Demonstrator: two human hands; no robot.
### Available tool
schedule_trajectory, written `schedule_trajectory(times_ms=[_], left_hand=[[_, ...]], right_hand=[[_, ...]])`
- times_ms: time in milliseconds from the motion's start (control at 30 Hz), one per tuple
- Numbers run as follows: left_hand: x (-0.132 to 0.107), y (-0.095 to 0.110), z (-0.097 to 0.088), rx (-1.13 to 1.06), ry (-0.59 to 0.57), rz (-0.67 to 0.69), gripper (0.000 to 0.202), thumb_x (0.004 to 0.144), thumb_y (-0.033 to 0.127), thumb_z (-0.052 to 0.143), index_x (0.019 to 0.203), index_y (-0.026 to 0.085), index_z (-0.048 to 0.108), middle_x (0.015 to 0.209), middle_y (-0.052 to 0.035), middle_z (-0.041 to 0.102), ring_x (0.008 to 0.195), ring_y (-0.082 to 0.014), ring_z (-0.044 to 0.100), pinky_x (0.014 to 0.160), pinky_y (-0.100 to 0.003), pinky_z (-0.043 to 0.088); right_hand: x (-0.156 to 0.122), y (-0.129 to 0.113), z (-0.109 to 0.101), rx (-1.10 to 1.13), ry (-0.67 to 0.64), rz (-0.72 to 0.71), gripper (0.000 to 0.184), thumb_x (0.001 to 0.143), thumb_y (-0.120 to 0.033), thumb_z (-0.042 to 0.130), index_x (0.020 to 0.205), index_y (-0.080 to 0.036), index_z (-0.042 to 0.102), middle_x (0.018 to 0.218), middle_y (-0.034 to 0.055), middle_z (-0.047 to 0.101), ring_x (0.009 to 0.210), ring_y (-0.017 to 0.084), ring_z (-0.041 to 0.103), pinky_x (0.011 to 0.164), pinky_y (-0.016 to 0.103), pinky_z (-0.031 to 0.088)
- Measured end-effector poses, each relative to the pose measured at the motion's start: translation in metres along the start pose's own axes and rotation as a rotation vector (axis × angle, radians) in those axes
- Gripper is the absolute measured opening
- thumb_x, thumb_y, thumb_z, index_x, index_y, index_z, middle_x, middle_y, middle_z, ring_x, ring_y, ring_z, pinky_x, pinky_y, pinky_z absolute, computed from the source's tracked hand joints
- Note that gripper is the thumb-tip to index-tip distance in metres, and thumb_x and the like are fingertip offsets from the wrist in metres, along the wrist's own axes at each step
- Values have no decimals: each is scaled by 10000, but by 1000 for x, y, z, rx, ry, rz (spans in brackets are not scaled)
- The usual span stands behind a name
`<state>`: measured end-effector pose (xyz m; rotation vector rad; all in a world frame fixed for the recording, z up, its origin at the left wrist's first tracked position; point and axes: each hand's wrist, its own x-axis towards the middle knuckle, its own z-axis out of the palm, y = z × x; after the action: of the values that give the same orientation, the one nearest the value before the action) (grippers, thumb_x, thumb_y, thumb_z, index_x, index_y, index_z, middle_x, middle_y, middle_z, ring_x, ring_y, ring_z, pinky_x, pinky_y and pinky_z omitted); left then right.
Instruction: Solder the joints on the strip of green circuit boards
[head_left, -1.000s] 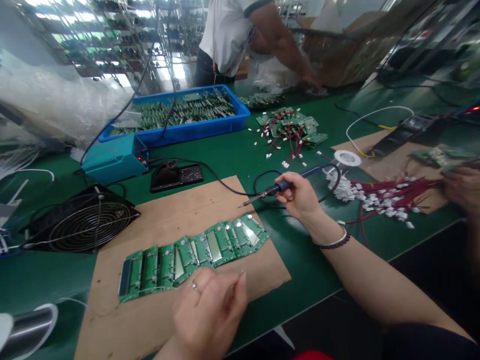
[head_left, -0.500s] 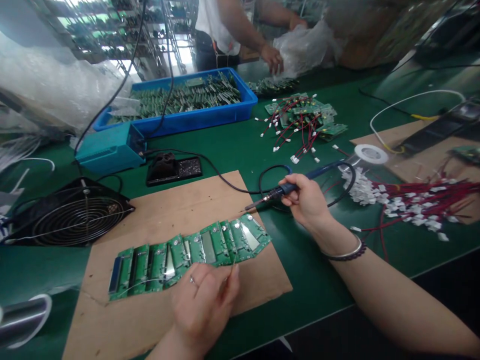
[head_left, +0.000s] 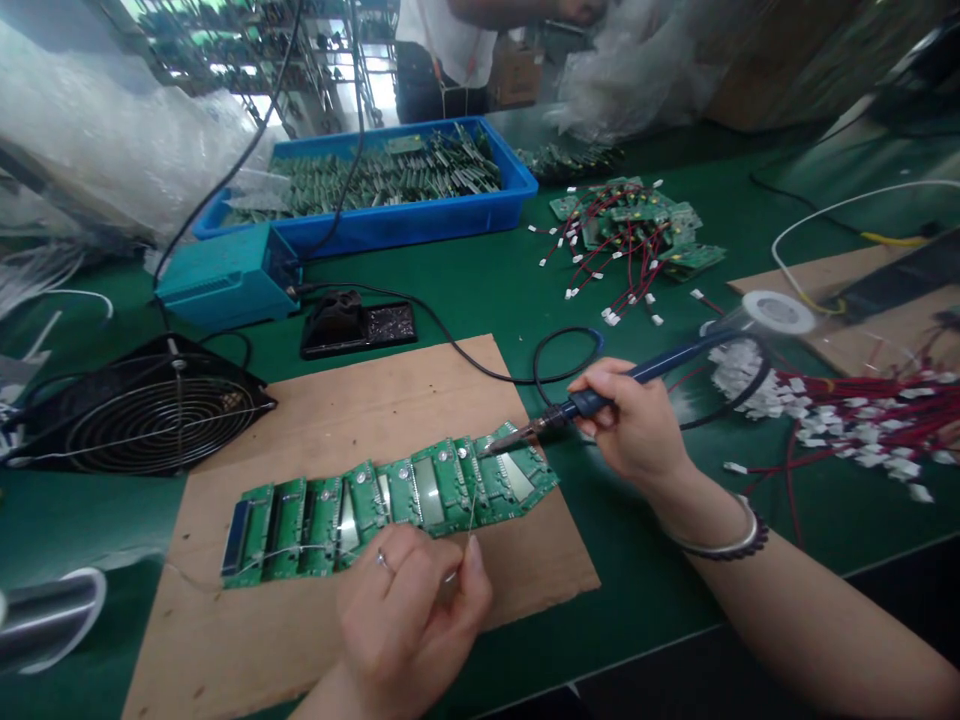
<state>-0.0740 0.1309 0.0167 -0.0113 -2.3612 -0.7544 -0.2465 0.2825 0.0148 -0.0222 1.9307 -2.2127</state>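
Gripping a soldering iron (head_left: pixel 600 398), my right hand (head_left: pixel 637 425) sets its tip on the row of circuit boards (head_left: pixel 390 500) lying mid-cardboard sheet (head_left: pixel 360 400) near the desk's front edge. My left hand (head_left: pixel 412 610) pinches what looks like solder wire (head_left: pixel 470 515).

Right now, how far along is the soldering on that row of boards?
Done: cannot tell; no finished joints are readable on the boards. In hand: the right hand holds the iron, tip at the right end of the row; the left hand pinches solder wire up to the boards. Left: apparently the rest of the row toward the left.
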Motion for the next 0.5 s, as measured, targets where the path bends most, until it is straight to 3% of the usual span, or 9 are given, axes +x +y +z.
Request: schedule_trajectory(times_ms=[500], left_hand=[[-5,-5,10,76,-20,-1,197,868,85,585,723,191,503,563,33,516,516,-108,486,506,-237,381]], right_hand=[[-7,4,-4,-116,-68,-117,162,676,-286,647,580,-156,636,384,-49,344,328,84,375,329,190,282]])
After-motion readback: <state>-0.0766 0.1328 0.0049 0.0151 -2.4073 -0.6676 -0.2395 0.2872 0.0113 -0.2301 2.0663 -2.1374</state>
